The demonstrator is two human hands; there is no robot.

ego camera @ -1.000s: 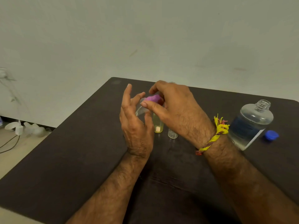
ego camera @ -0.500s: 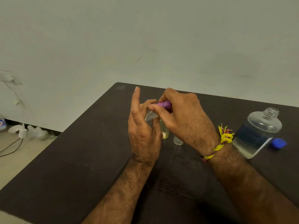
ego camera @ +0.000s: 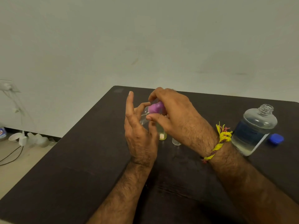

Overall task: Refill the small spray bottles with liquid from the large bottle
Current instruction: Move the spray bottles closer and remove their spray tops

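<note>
My left hand (ego camera: 140, 135) holds a small clear spray bottle (ego camera: 144, 118) tilted above the dark table, thumb and middle fingers around it, index finger raised. My right hand (ego camera: 174, 117) pinches the bottle's purple spray top (ego camera: 155, 107) between thumb and fingers. Behind my hands stand a small yellowish bottle (ego camera: 162, 135) and a small clear bottle (ego camera: 176, 141), both mostly hidden. The large clear bottle (ego camera: 254, 130) stands uncapped at the right, partly full, with its blue cap (ego camera: 275, 138) lying beside it.
The dark table (ego camera: 80, 167) ends at a pale wall behind. On the floor to the left lie white plastic pieces (ego camera: 22, 138) and a cable (ego camera: 11, 157).
My right hand's fingers have shifted around the purple top, showing more of it. The view has tilted, so everything sits slightly lower in frame.
</note>
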